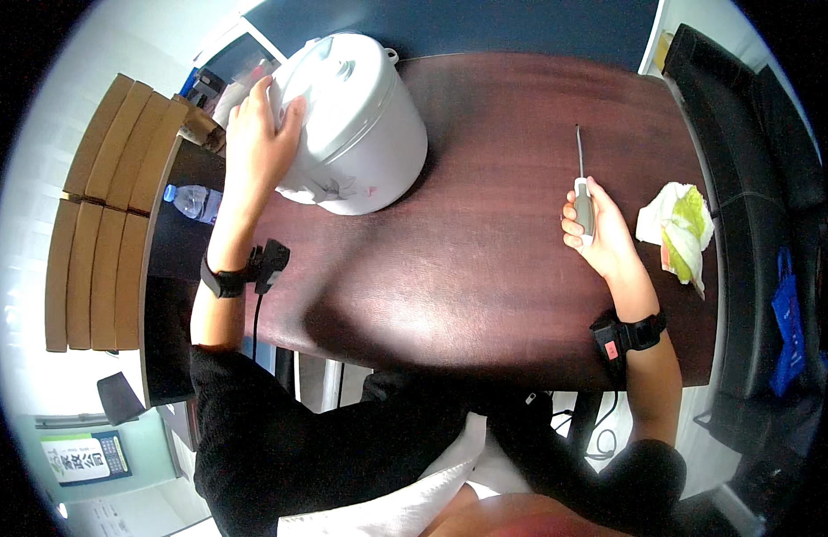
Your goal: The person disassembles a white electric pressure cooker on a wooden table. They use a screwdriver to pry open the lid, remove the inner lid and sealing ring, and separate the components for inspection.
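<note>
Head view: right hand (605, 233) curls round a screwdriver (584, 208); left hand (260, 132), half-open, touches white cooker (369, 148).

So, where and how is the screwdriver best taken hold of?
Probably by its grey-and-white handle, from the near right side, where the right hand holds it: the handle is thicker than the slim metal shaft and lies toward the person, while the shaft points away.

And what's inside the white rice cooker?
The lid covers the rice cooker, so its inside can't be seen. Its white outside shows, with the left hand against it.
</note>
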Demonstrator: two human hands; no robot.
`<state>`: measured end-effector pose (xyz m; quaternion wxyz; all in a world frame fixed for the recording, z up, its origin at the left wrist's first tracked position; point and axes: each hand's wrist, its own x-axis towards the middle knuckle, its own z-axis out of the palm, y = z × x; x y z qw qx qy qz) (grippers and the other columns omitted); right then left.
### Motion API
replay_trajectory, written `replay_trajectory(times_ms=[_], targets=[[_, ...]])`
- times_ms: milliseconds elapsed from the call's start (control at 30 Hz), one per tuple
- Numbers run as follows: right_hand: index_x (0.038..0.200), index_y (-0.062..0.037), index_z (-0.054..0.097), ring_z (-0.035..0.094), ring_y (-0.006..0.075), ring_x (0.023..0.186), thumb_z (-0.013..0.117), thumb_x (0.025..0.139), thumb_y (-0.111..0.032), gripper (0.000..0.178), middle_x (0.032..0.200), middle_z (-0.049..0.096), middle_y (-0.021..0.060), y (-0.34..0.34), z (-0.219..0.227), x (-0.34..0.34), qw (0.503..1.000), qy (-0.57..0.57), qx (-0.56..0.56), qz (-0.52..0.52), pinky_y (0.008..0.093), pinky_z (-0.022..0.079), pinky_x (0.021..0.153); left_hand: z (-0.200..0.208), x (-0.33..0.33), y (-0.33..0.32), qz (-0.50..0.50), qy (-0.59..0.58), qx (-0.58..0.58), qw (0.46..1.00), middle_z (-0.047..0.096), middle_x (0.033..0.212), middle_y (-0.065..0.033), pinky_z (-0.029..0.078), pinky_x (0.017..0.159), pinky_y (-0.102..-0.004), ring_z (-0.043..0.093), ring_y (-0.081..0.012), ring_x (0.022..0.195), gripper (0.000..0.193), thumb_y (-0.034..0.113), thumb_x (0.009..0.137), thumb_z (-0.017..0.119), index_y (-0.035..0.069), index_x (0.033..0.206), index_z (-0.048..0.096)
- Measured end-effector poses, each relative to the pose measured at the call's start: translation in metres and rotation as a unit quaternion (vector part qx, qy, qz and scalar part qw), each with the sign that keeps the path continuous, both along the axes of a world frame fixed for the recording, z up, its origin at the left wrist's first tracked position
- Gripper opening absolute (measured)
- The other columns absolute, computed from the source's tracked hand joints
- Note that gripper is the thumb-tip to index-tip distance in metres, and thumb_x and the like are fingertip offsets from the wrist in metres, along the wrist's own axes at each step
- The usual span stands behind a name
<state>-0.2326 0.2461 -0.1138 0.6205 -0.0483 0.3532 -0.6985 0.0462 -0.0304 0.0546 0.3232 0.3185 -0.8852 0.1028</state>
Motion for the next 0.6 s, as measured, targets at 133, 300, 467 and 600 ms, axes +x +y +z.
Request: replay_trajectory(times_ms=[133, 300, 467, 600], targets=[[0.084, -0.0097, 0.051, 0.044, 0.0119, 0.05, 0.039, 0.096, -0.043, 0.037, 0.066, 0.05, 0.0021, -0.001, -0.002, 0.0, 1.0, 0.007, -0.003, -0.001, 0.0258, 0.033, 0.045, 0.003, -0.001, -0.027, 0.028, -0.022, 0.061, 0.998, 0.062, 0.103, -0.0237, 0.045, 0.084, -0.0385, 0.06, -0.034, 0.097, 0.047, 0.023, 0.082, 0.059, -0.003, 0.121, 0.051], [0.084, -0.0096, 0.051, 0.045, 0.0119, 0.05, 0.04, 0.095, -0.043, 0.037, 0.065, 0.051, 0.0021, 0.001, -0.002, 0.0, 1.0, 0.01, 0.005, -0.003, 0.0256, 0.033, 0.045, 0.011, 0.004, -0.035, -0.124, -0.033, 0.135, 0.982, 0.06, 0.11, -0.0236, 0.045, 0.087, -0.0349, 0.061, -0.0309, 0.099, 0.049, 0.019, 0.083, 0.058, -0.001, 0.126, 0.048], [0.085, -0.0091, 0.051, 0.045, 0.0121, 0.05, 0.041, 0.095, -0.044, 0.037, 0.065, 0.051, 0.0021, 0.001, -0.002, 0.001, 1.0, 0.016, 0.0, -0.007, 0.0255, 0.034, 0.045, 0.028, 0.0, -0.026, -0.18, -0.132, 0.103, 0.969, 0.059, 0.112, -0.023, 0.046, 0.087, -0.0343, 0.06, -0.0284, 0.102, 0.046, 0.021, 0.089, 0.056, 0.0, 0.129, 0.046], [0.085, -0.009, 0.051, 0.045, 0.0119, 0.051, 0.041, 0.095, -0.043, 0.037, 0.065, 0.05, 0.002, 0.002, -0.001, 0.001, 0.999, 0.027, 0.011, -0.013, 0.0257, 0.034, 0.045, 0.046, -0.004, -0.028, -0.171, -0.196, 0.15, 0.954, 0.061, 0.108, -0.0208, 0.05, 0.08, -0.0338, 0.063, -0.0282, 0.095, 0.049, 0.024, 0.088, 0.058, 0.0, 0.129, 0.046]])
